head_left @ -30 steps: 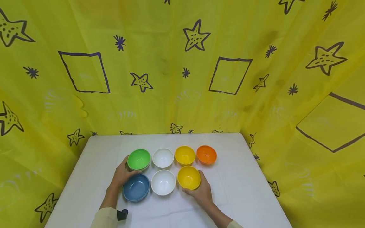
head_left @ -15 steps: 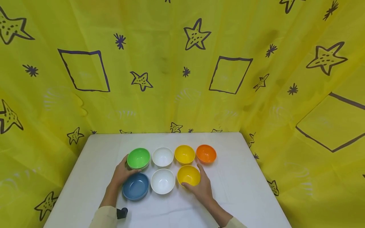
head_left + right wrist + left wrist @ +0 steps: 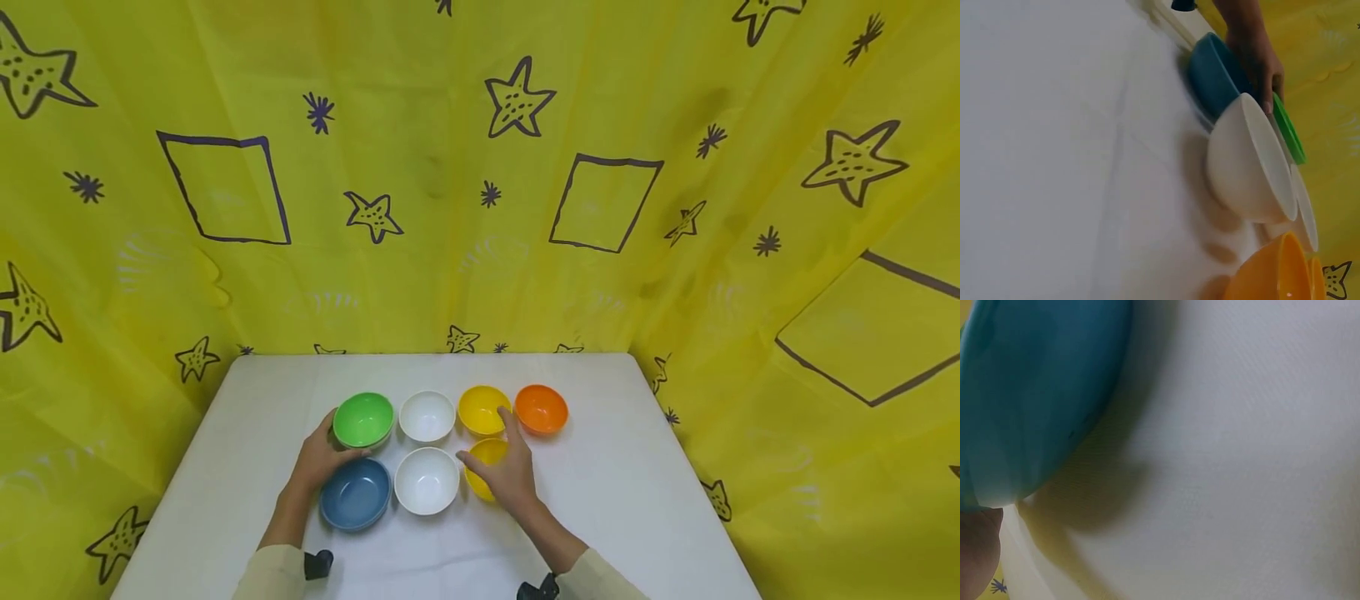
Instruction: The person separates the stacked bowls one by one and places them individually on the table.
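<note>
My left hand curls around the left side of a green bowl, its thumb along the bowl's near side. Just in front of that thumb sits a blue bowl, which also fills the upper left of the left wrist view. My right hand is over the right side of the near yellow bowl and partly hides it. Thumb and fingers are spread apart, with the fingertips at the rim of the far yellow bowl; whether they touch it I cannot tell.
Between the hands stand a near white bowl and a far white bowl. An orange bowl ends the back row at right. All rest on a white-covered table, with a yellow patterned curtain behind and at both sides.
My right hand has let go of the near yellow bowl and moved forward and left over it, towards the far yellow bowl. The left hand stays at the green bowl.
</note>
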Available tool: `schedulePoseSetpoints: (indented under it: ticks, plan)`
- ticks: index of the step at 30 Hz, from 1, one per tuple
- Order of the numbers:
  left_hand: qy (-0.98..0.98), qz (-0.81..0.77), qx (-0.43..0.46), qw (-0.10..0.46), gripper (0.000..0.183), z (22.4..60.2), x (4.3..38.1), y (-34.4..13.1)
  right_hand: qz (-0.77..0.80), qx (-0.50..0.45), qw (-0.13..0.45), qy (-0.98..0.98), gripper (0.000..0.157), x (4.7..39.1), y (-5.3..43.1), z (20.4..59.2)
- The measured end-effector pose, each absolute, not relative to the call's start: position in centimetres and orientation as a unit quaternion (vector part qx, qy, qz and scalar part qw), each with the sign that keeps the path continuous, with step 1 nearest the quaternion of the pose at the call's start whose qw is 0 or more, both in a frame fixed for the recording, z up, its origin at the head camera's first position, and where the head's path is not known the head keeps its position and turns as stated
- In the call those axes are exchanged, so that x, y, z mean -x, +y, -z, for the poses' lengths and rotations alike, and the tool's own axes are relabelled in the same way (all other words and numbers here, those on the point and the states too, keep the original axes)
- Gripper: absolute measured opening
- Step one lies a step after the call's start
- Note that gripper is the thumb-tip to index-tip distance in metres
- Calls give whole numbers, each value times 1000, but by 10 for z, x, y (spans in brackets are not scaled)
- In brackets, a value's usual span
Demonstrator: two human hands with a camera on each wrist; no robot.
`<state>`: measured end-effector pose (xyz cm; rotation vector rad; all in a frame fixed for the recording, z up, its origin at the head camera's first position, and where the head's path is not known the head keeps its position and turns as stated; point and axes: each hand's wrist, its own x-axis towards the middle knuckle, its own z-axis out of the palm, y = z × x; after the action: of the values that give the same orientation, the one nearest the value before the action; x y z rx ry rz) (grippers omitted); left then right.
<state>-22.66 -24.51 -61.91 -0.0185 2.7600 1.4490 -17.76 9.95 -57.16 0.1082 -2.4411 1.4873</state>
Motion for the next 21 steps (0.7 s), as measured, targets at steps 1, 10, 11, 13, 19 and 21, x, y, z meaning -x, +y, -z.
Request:
schedulePoseSetpoints:
  ticks: [1,10,11,13,19,21]
  plan:
    - [886,-464,6,10,110,619,227,-245,-520,-40,141,-842,99,182,96,568]
    - [882,-471,9,15,112,619,223,-244,-537,-43,107,-836,104,215,71,539]
    - [882,-471,9,15,112,619,222,-244,-535,-47,104,-837,104,218,68,536]
    - [882,-471,9,16,112,619,222,-244,-528,-56,99,-841,105,224,62,533]
    - [883,-469,4,13,111,618,224,-244,-509,-81,81,-853,105,242,40,526]
    - [883,-470,0,8,110,618,224,-243,-499,-90,78,-858,106,247,33,526]
